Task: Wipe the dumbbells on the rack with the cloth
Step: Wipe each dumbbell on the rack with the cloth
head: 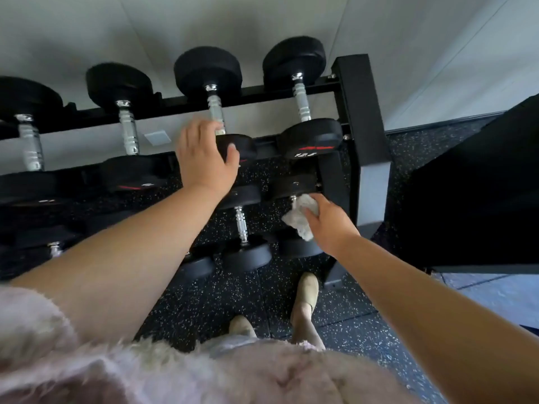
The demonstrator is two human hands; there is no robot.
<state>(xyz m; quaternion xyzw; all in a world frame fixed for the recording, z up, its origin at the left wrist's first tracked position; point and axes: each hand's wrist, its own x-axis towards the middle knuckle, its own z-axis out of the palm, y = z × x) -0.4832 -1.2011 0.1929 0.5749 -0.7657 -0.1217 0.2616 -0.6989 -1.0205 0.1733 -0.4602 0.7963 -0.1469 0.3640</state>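
At the bottom of the frame a fuzzy pale pink garment [204, 371] fills the foreground, and above it, lower centre, two feet in beige shoes [307, 288] stand on black rubber flooring [204, 301] flecked with white.

Both bare forearms reach up from the lower corners toward the black rack [360, 112], the hands well apart. Right of centre, the right hand [329, 225] has its fingers curled round a crumpled white cloth [302, 218], which it presses against the handle of a dumbbell on the lower tier [294, 186]; the cloth hides most of that handle, so only the black heads above and below it show. Just to the left on the same tier lies another dumbbell [242, 220] with its ridged chrome handle bare.

Higher, at centre, the left hand [204, 154] rests over the near head of an upper-tier dumbbell [215, 112], thumb hooked round the head's right edge and fingers draped over its top toward the handle.

Across the upper tier, four dumbbells lie with their handles pointing away toward the wall. The rightmost one [303, 103] carries a red stripe and the number 12.5 on its near head. Two more [128, 126] extend to the left edge of the frame.

Beyond the rack, a pale grey wall [87, 30] takes up the top of the frame.
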